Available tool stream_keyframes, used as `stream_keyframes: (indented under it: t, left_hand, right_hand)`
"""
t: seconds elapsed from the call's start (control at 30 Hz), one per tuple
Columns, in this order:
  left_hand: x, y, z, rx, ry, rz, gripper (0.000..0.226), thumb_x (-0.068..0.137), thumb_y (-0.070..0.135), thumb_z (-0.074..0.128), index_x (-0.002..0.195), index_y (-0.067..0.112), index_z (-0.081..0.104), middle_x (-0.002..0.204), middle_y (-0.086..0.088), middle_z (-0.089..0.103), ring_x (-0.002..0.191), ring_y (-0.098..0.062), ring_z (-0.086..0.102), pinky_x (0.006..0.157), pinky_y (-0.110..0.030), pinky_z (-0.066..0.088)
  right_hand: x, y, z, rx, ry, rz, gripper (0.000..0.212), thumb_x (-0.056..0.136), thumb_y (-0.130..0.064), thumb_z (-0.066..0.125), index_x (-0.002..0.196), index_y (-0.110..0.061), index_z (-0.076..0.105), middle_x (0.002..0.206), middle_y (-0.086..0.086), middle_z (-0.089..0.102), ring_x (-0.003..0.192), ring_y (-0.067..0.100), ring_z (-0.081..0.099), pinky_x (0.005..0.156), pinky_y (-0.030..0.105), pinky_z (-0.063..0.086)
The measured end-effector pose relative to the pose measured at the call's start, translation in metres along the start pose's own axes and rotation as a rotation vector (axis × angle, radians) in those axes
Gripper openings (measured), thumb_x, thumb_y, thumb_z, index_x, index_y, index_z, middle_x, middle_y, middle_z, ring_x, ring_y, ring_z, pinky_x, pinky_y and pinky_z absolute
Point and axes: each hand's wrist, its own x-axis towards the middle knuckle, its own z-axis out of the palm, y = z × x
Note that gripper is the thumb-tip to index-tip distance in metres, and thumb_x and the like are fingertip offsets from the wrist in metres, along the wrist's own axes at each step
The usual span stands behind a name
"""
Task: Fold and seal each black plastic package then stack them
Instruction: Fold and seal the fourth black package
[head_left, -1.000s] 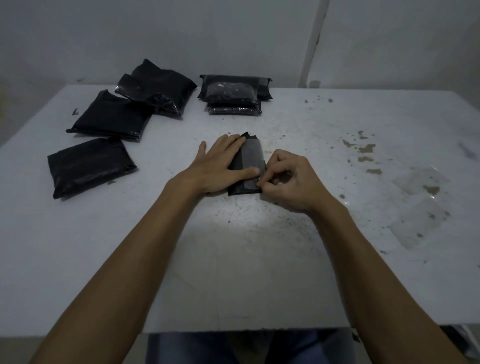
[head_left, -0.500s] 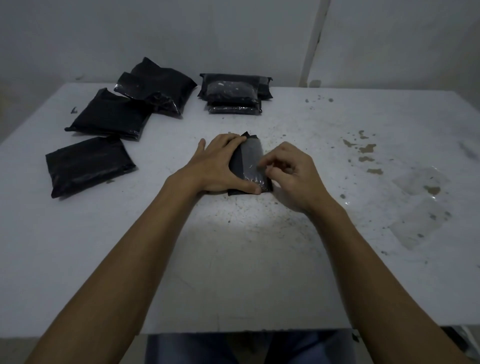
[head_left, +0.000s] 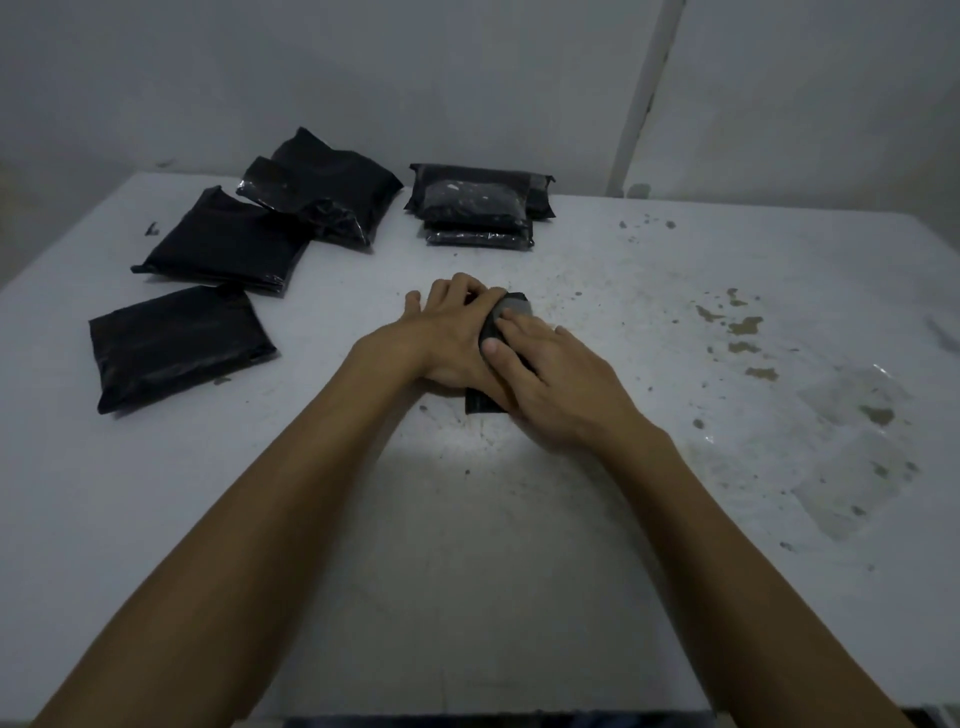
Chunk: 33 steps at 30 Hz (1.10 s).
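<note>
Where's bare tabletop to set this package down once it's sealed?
Free: the near table between both forearms, and the stained right side beyond the right hand. Crowded: far left, where three loose packages lie beside the stack. The left hand covers the centre.

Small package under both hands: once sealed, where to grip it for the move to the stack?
Probably by its long side edges, coming from above. The small package lies flat on the table, narrow, long axis running away from the person. The left hand and right hand press flat on it. Thumb and fingers can pinch across its width, then carry it to the stack.
</note>
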Motion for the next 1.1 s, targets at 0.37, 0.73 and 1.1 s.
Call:
stream_keyframes:
  t: [0.37, 0.73, 1.1]
  left_hand:
    - [0.008, 0.004, 0.002, -0.079, -0.02, -0.051, 0.15, 0.038, 0.082, 0.084, 0.159, 0.036, 0.009, 0.153, -0.002, 0.013, 0.149, -0.032, 0.005, 0.122, -0.066, -0.01]
    - [-0.001, -0.004, 0.007, -0.205, 0.086, 0.006, 0.138, 0.039, 0.078, 0.088, 0.148, 0.033, 0.015, 0.149, 0.003, 0.023, 0.151, -0.025, 0.014, 0.122, -0.063, -0.013]
    - [-0.073, -0.049, -0.033, -0.034, -0.014, -0.042, 0.075, 0.092, 0.007, 0.064, 0.142, 0.059, 0.044, 0.128, 0.008, 0.034, 0.127, -0.017, 0.033, 0.105, -0.038, 0.026]
  right_hand:
    - [0.035, 0.007, 0.002, -0.002, -0.127, 0.09, 0.073, 0.101, -0.069, 0.014, 0.161, -0.03, 0.026, 0.17, -0.006, 0.022, 0.154, 0.014, 0.026, 0.125, 0.041, 0.012]
    - [0.057, 0.012, -0.005, 0.044, -0.154, 0.139, 0.06, 0.108, -0.054, 0.011, 0.159, -0.029, 0.031, 0.167, -0.005, 0.029, 0.153, 0.014, 0.024, 0.127, 0.051, 0.003]
    - [0.022, 0.01, 0.011, -0.155, 0.338, 0.172, 0.036, 0.089, -0.05, 0.059, 0.112, -0.025, 0.071, 0.109, -0.003, 0.05, 0.105, 0.016, 0.047, 0.09, 0.034, 0.03]
